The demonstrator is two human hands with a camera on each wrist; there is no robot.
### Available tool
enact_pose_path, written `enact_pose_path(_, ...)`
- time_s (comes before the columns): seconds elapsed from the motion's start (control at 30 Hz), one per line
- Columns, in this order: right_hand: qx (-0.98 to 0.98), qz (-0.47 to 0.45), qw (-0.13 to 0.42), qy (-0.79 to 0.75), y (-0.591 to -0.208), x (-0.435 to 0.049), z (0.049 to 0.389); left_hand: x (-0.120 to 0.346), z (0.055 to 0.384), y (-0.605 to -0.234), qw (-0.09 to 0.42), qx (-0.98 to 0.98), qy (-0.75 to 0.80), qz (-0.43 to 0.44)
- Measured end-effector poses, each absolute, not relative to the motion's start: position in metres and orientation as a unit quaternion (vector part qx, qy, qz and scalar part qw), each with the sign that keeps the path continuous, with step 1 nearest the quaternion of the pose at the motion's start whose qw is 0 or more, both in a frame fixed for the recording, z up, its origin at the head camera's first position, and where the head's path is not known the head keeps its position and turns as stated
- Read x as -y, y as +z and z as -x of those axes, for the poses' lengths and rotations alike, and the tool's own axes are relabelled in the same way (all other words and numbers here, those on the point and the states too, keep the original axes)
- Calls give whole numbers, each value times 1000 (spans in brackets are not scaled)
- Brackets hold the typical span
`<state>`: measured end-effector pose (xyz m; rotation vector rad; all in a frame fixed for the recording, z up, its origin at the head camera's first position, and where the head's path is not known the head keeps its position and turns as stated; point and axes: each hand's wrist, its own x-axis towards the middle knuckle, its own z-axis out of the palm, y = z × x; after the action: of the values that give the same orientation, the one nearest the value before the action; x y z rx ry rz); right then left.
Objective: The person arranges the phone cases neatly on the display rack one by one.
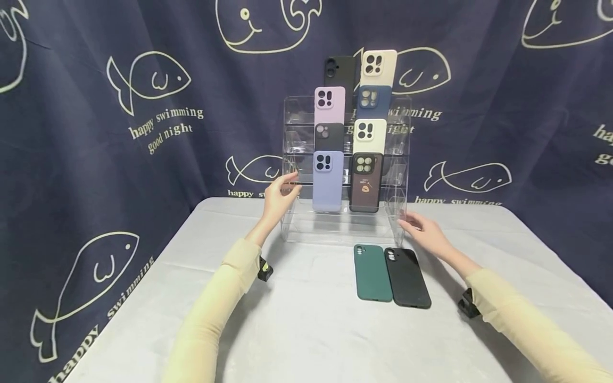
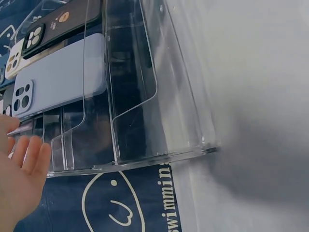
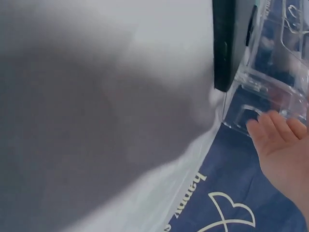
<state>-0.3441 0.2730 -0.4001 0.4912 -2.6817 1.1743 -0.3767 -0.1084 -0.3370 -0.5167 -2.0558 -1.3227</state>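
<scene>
A clear tiered display stand rises at the back of the table, holding phone cases in two columns. My left hand is at its left side, fingers extended, fingertips right at the side panel. Against the opposite side, low down, lie the straight fingers of my right hand; in the right wrist view the hand overlaps the panel's edge. A lavender-blue case and a dark brown case stand in the lowest occupied tier. Above them are white, black, navy, lilac and cream cases.
In front of the stand, a green phone case and a black phone case lie side by side on the white-covered table. A dark blue curtain with fish drawings hangs behind.
</scene>
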Motion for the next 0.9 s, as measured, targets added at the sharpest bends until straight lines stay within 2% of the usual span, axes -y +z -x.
enact_pose_path(0.17, 913, -164, 36, 371, -394, -282, 336, 117, 366, -340, 326, 775, -503, 197)
enact_pose_path(0.47, 919, -202, -12, 338, -397, -291, 327, 131, 352, -344, 319, 784, -500, 183)
enact_pose_path(0.63, 922, -202, -64, 324, -401, -292, 326, 143, 346, -358, 291, 803, -494, 163)
enact_pose_path(0.73, 924, -207, -82, 311, -402, -291, 325, 149, 344, -366, 258, 820, -488, 152)
enact_pose_path(0.9, 929, -216, -79, 290, -404, -290, 323, 157, 343, -380, 183, 844, -484, 142)
